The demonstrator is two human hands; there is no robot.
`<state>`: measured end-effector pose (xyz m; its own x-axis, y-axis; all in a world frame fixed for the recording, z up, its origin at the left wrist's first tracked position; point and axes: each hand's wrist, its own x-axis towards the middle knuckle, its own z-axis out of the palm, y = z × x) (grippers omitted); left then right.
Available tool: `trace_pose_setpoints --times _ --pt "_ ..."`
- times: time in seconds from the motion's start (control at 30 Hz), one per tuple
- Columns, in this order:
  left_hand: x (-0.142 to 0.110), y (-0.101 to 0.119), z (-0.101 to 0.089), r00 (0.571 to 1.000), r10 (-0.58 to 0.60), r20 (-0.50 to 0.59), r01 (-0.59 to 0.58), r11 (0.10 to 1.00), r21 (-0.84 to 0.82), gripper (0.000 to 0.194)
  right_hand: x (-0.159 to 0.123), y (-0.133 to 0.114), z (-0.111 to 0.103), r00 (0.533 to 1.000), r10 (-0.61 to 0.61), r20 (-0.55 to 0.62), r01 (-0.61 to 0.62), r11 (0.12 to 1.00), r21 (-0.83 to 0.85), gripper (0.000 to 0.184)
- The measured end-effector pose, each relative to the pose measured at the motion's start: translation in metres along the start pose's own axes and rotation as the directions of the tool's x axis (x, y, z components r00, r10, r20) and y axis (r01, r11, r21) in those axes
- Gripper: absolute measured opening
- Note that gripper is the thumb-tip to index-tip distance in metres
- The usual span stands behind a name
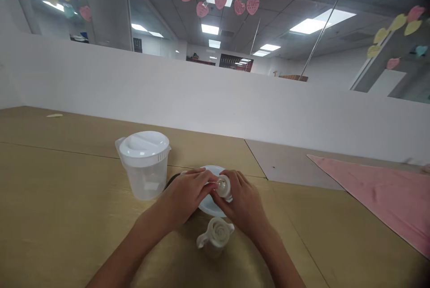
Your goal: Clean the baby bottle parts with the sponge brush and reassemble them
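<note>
My right hand [242,200] is closed around a small white ring-shaped bottle cap [224,186] with a clear, shiny centre. Pinched together, the fingertips of my left hand [190,194] meet the cap's clear middle from the left side. Both hands are above a pale round plate [211,209], which they partly cover. Just below them on the table stands a small translucent bottle [217,234] with two side handles and its round top facing up. A dark curved thing [172,181], mostly hidden, shows behind my left hand.
A translucent pitcher [144,178] with a white lid stands to the left. On the right a pink cloth [386,198] lies over the brown table [67,216]. A low white wall [201,100] with glass above runs along the back.
</note>
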<state>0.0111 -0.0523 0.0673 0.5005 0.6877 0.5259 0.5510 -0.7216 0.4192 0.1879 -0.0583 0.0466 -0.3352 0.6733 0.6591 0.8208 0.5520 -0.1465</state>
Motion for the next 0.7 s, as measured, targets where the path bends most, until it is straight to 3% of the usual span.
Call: trace_pose_setpoints --times 0.1,0.2,0.27,0.33,0.4,0.47,0.6,0.7 --pt "-0.005 0.005 0.019 0.998 0.058 -0.006 -0.056 0.982 0.182 0.019 -0.013 0.005 0.014 0.999 -0.022 -0.047 0.012 0.977 -0.213 0.023" --pt "-0.013 0.014 0.025 0.997 0.061 -0.038 -0.054 0.983 0.175 0.022 -0.024 0.003 0.013 0.998 0.004 -0.064 -0.018 0.973 -0.230 0.024" --pt "-0.021 0.019 0.025 0.998 0.031 -0.059 -0.029 0.999 0.044 0.024 -0.033 -0.001 0.006 0.995 0.062 -0.083 -0.074 0.986 -0.149 0.024" --pt "-0.033 0.019 0.030 0.998 -0.011 -0.069 -0.002 0.982 -0.189 0.029 -0.044 -0.006 0.001 0.975 0.189 -0.115 -0.190 0.982 0.001 0.027" --pt "-0.046 0.013 0.044 0.994 -0.090 -0.063 0.052 0.891 -0.450 0.045 -0.059 -0.011 0.004 0.915 0.371 -0.157 -0.339 0.920 0.197 0.030" --pt "-0.061 0.002 0.067 0.988 -0.139 -0.071 0.076 0.825 -0.560 0.059 -0.075 -0.019 0.016 0.843 0.503 -0.191 -0.417 0.835 0.359 0.034" --pt "-0.086 -0.014 0.117 0.991 -0.108 -0.080 0.041 0.806 -0.590 0.065 -0.100 -0.033 0.052 0.863 0.472 -0.179 -0.368 0.831 0.417 0.056" --pt "-0.097 -0.016 0.139 0.991 -0.084 -0.102 0.011 0.824 -0.567 0.065 -0.107 -0.034 0.065 0.898 0.394 -0.195 -0.320 0.890 0.324 0.037"
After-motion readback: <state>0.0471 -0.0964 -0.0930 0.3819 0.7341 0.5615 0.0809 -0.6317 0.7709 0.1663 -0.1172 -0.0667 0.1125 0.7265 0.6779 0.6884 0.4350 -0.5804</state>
